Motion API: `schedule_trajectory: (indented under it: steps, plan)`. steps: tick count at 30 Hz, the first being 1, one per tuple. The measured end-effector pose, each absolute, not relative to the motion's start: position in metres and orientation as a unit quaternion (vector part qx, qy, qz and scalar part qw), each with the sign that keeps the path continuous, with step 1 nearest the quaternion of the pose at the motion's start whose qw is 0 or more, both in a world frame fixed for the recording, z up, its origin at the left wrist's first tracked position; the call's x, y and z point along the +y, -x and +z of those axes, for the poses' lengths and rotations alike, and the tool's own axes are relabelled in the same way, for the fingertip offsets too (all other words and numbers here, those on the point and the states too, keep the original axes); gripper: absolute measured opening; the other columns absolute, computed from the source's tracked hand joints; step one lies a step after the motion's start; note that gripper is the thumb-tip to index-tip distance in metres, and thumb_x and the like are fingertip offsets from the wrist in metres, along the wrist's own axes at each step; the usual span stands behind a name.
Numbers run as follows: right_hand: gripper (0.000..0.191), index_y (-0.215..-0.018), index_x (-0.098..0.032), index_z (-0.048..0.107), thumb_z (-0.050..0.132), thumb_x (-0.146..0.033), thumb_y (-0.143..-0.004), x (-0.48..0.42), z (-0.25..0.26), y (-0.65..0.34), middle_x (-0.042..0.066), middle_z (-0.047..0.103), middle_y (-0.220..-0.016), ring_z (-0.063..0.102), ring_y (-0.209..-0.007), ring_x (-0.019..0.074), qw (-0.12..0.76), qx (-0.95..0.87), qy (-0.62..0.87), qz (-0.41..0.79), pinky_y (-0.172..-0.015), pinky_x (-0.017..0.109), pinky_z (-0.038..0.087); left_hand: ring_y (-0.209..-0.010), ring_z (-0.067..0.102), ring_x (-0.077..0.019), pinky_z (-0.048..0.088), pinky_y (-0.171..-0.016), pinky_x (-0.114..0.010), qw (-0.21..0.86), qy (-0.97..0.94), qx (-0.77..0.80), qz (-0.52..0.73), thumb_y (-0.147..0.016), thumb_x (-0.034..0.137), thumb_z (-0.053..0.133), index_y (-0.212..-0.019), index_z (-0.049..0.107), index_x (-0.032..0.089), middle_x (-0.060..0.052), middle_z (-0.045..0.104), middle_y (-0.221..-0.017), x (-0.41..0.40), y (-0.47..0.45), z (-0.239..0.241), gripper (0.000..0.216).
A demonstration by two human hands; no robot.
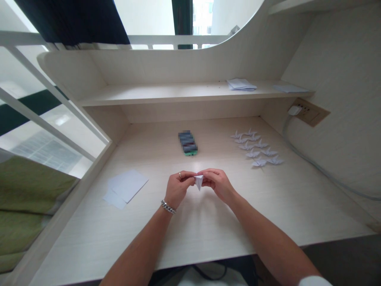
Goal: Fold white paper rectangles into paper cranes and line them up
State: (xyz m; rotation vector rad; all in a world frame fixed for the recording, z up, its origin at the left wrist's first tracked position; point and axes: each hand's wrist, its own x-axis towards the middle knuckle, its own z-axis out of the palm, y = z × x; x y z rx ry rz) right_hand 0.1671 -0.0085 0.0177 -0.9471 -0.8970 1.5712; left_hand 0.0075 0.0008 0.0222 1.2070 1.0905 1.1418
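Both hands meet over the middle of the pale wooden desk (208,222). Between them is a small folded piece of white paper (199,180), pointed downward. My left hand (177,187), with a ring and a metal bracelet, pinches the paper's left side. My right hand (218,183) pinches its right side. The fingers of both hands are curled closed on the paper, which is held a little above the desk.
Several finished white paper cranes (257,147) lie in rows at the right. Flat white sheets (126,187) lie at the left. A small dark, blurred object (188,143) sits behind the hands. More paper (241,84) rests on the shelf. A wall socket (306,111) with cable is on the right.
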Motion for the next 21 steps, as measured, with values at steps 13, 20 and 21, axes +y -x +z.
schedule_trajectory:
  steps: [13, 20, 21]
  plan:
    - [0.035, -0.09, -0.018, 0.064, 0.079, -0.031, -0.061, -0.005, 0.01, -0.167, 0.001, 0.071, -0.065, 0.064, -0.058, 0.0141, 0.515, -0.406, 0.436, 0.617, -0.06, 0.028, 0.052, -0.06, 0.065, -0.0139, 0.053, -0.061, -0.025, 0.56, -0.471, 0.454, 0.508, -0.057, 0.019, 0.081, -0.082, 0.069, 0.013, -0.003, 0.071, -0.065, 0.003, -0.007, 0.02, 0.028]
    - [0.034, -0.091, -0.017, 0.064, 0.077, -0.036, -0.066, -0.005, 0.006, -0.168, 0.002, 0.071, -0.068, 0.066, -0.062, 0.016, 0.516, -0.446, 0.424, 0.596, -0.062, 0.029, 0.05, -0.062, 0.065, -0.0136, 0.052, -0.062, -0.025, 0.55, -0.473, 0.456, 0.516, -0.06, 0.022, 0.081, -0.08, 0.069, 0.013, -0.003, 0.07, -0.068, 0.003, -0.007, 0.019, 0.025]
    - [0.035, -0.092, -0.017, 0.064, 0.077, -0.036, -0.066, -0.005, 0.006, -0.168, 0.002, 0.071, -0.069, 0.066, -0.062, 0.0159, 0.52, -0.451, 0.423, 0.589, -0.062, 0.029, 0.05, -0.064, 0.065, -0.0137, 0.053, -0.063, -0.025, 0.547, -0.476, 0.455, 0.517, -0.061, 0.022, 0.08, -0.079, 0.069, 0.013, -0.003, 0.07, -0.07, 0.003, -0.008, 0.019, 0.024]
